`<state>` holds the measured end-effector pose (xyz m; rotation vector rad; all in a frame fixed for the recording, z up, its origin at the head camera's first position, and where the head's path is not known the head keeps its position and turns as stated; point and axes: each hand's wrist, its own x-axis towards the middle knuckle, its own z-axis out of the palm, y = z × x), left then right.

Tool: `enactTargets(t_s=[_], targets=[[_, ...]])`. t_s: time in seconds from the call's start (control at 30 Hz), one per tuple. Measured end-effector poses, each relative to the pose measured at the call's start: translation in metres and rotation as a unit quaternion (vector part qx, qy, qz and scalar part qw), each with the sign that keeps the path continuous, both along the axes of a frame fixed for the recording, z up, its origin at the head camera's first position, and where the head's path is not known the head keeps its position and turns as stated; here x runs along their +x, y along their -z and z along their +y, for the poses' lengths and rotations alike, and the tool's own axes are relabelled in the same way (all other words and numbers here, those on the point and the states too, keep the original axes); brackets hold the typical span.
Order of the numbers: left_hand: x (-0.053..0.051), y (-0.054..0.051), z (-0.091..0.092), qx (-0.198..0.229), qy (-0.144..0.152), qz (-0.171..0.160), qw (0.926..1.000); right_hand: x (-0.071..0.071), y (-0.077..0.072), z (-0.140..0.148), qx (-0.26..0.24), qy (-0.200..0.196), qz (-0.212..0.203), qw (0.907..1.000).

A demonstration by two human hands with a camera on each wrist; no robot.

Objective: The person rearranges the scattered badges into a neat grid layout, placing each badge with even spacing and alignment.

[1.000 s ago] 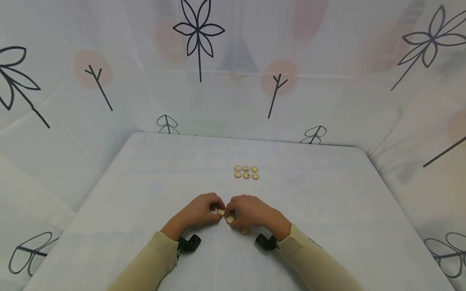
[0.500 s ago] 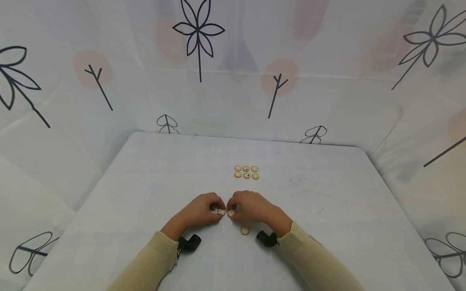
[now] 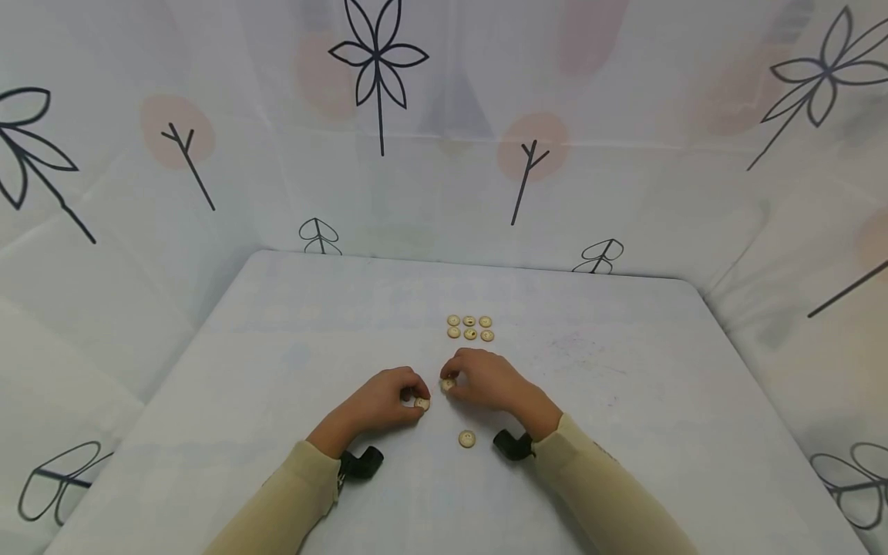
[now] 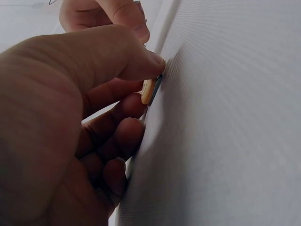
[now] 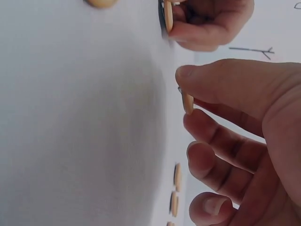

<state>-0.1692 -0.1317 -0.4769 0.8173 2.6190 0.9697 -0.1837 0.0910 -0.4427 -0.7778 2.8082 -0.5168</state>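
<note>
Near the middle of the table, my left hand (image 3: 385,401) pinches a round wooden button (image 3: 422,403) between thumb and fingers; its edge (image 4: 148,92) shows close to the white surface in the left wrist view. To its right and slightly farther off, my right hand (image 3: 489,381) pinches a second wooden button (image 3: 449,383). In the right wrist view that button (image 5: 188,102) is held by its rim, seemingly off the table. A third wooden button (image 3: 467,438) lies flat and loose, nearer to me, below the right hand. The fingers partly hide both held buttons.
Beyond the hands, several wooden buttons (image 3: 470,334) lie flat in two neat rows of three. The white-covered table (image 3: 312,308) ends at a back edge against a patterned cloth (image 3: 444,185). Faint marks (image 3: 583,351) show at right.
My right hand has moved away from me and slightly right with its button, away from the left hand. The loose button has come fully into sight. My left hand has stayed put.
</note>
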Motion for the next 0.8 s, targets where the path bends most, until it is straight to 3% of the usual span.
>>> enactTargets(t_s=[0.8], targets=[[-0.001, 0.005, -0.001, -0.008, -0.003, 0.008, 0.9999, -0.02, 0.006, 0.023, 0.016, 0.101, 0.013, 0.9946]])
